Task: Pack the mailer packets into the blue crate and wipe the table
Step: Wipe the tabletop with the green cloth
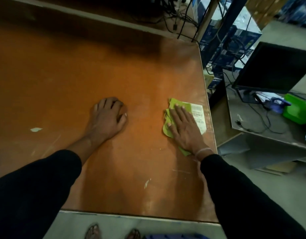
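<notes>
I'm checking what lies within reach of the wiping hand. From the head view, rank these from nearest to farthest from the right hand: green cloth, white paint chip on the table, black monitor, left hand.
1. Green cloth: under the right hand, touching it.
2. Left hand: to its left, resting on the table.
3. Black monitor: on the side desk, right and beyond.
4. White paint chip: far left on the table.

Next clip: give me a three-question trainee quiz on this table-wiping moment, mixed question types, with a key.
1. True or false: the right hand presses flat on the crumpled green cloth.
2. What lies under that cloth's right side? A) white printed label B) metal spoon C) glass jar
3. Fill in: the left hand rests empty on the orange-brown wooden table, fingers ____.

Key: 1 true; 2 A; 3 curled.
</notes>
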The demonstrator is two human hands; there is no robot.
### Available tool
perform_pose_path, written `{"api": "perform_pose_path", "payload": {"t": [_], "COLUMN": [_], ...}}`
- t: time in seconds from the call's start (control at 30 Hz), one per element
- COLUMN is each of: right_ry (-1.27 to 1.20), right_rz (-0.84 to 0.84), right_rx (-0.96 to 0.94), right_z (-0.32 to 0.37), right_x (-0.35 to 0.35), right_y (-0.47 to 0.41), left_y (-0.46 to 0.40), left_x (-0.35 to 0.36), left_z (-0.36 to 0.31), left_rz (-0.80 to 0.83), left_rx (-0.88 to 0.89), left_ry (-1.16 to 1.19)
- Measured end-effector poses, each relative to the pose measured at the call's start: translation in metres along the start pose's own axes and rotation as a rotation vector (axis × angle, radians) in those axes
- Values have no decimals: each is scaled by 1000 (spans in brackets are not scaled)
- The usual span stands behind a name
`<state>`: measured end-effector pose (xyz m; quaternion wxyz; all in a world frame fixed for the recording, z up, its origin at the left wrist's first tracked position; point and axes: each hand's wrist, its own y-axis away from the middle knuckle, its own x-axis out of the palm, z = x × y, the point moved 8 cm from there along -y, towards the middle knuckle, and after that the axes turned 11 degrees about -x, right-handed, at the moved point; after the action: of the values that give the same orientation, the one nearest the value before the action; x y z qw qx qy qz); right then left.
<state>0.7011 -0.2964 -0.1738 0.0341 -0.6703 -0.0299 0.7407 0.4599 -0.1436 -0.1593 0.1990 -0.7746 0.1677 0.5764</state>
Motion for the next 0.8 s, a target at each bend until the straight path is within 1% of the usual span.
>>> {"api": "perform_pose_path", "payload": {"t": [0.03, 0.07, 0.13, 0.17, 0.2, 0.3, 0.33, 0.37, 0.4, 0.47, 0.5, 0.53, 0.63, 0.67, 0.7, 0.73, 0.8], "right_ry": [5, 13, 29, 36, 38, -4, -16, -14, -5, 12, 24, 34, 0, -12, -14, -10, 16], "right_rz": [2, -10, -29, -27, -22, 3, 10, 7, -3, -10, -5, -1, 28, 37, 44, 48, 51], "right_rx": [-5, 70, 364, 448, 428, 56, -1, 20, 107, 352, 411, 398, 107, 35, 10, 32, 163], "right_z": [-12, -32, -71, -76, -69, -29, -30, -41, -58, -87, -88, -80, -40, -35, -39, -48, -73], "right_x": [-1, -3, -5, -4, -1, 3, 2, 1, 1, 2, 4, 6, 10, 10, 10, 10, 11], "right_y": [-3, -7, -12, -17, -27, -55, -60, -65, -70, -80, -89, -100, -137, -145, -153, -160, -175], "left_y": [0, -1, -1, -1, -1, -1, -1, -1, -1, -1, 0, 0, -3, -3, -4, -3, -3], "left_x": [0, 0, 0, 0, 0, 1, 1, 1, 1, 1, 2, 2, 2, 2, 1, 1, 1], "left_z": [0, 0, 1, 1, 0, 0, 0, 1, 1, 2, 2, 2, 2, 2, 2, 2, 3], "left_rz": [-2, -4, -11, -14, -17, -24, -24, -24, -25, -25, -24, -25, -24, -26, -28, -30, -33], "left_rx": [4, 6, 0, -1, 1, 6, 5, 1, -2, 2, 5, 6, -2, -6, -8, -8, -13], "left_ry": [-6, -9, -5, -2, -2, -12, -14, -13, -11, -15, -16, -18, -20, -21, -23, -23, -22]}}
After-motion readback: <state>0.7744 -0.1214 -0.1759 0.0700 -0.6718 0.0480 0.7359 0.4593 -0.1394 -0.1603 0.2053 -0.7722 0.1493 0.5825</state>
